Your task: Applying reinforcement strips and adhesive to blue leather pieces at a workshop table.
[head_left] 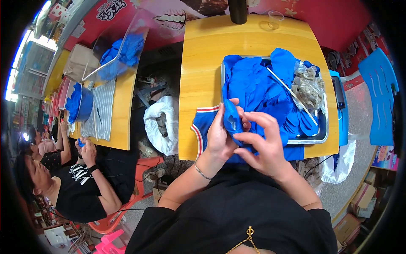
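Observation:
In front of my chest, my left hand is closed around a small folded blue fabric piece. A pale patch shows in the piece's opening. My right hand is at its right side, fingers bent and apart, with a fingertip at the piece's lower edge. Just beyond my hands stands a metal tray heaped with blue fabric pieces. A white stick lies slanting over that heap. Crumpled clear plastic bags sit at the tray's right side.
Blue briefs with striped trim lie left of the tray on the yellow table. A clear cup stands at the far edge. Left are a white sack and a co-worker at another table. A blue chair stands right.

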Motion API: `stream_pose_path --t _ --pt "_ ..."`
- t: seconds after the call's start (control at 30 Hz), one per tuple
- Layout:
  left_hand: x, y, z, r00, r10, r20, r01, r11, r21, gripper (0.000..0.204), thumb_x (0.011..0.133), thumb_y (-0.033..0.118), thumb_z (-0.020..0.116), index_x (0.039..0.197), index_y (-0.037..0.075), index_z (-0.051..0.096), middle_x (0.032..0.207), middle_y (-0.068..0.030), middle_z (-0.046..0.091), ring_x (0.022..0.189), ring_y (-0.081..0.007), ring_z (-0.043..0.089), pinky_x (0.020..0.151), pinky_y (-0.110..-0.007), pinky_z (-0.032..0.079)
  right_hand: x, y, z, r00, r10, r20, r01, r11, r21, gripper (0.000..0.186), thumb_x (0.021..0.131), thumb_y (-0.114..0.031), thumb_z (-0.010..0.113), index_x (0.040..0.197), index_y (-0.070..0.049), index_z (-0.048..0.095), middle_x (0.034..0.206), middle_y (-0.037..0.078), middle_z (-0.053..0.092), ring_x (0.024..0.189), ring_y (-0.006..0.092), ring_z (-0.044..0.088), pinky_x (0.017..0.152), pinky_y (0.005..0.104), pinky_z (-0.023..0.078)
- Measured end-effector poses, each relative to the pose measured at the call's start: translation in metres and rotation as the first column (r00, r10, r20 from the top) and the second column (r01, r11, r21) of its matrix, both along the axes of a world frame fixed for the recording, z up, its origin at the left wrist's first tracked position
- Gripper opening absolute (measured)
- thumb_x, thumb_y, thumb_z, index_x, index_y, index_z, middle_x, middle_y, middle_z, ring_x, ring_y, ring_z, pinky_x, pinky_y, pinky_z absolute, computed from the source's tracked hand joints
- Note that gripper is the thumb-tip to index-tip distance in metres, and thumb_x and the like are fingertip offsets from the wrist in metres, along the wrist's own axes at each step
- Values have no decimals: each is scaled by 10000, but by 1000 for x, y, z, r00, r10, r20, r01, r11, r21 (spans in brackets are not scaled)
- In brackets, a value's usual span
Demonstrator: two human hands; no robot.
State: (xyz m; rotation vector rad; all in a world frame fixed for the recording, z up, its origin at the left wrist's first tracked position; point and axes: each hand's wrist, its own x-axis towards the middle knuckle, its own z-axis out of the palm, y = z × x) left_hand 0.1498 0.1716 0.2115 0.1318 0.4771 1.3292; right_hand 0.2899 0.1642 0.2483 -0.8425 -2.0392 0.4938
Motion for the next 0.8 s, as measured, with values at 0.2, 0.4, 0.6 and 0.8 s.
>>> stream_pose_path --t 0.2,0.4,0.6,0.8 --pt "-4 -3 2 988 -39 152 31 998 56 327 984 358 338 1088 74 463 786 -50 456 745 -168 424 687 -286 396 44 37 -3 843 -493 217 476 870 126 249 774 -21 606 1020 -58 598 1047 126 552 1001 304 517 879 397 407" --pt "-6 -4 5 990 -39 134 28 996 83 381 961 428 375 1069 76 474 780 -46 449 740 -157 412 683 -285 382 95 53 -42 623 -580 524 639 764 86 324 767 -48 624 1082 -87 562 1018 97 573 964 285 543 848 412 409" --pt "-9 -4 5 998 1 66 -9 993 121 393 956 441 379 1069 79 480 785 -45 454 749 -156 416 691 -283 381 99 54 -49 655 -541 527 631 776 12 326 776 4 582 1093 -60 546 989 131 576 895 318 567 782 391 445" --pt "-13 -3 8 982 172 -78 -153 967 202 374 976 409 345 1075 67 461 781 -50 488 735 -154 455 693 -293 399 93 45 -53 690 -539 483 616 788 0 366 795 22 549 1150 -65 526 1004 152 561 944 335 554 809 400 446"
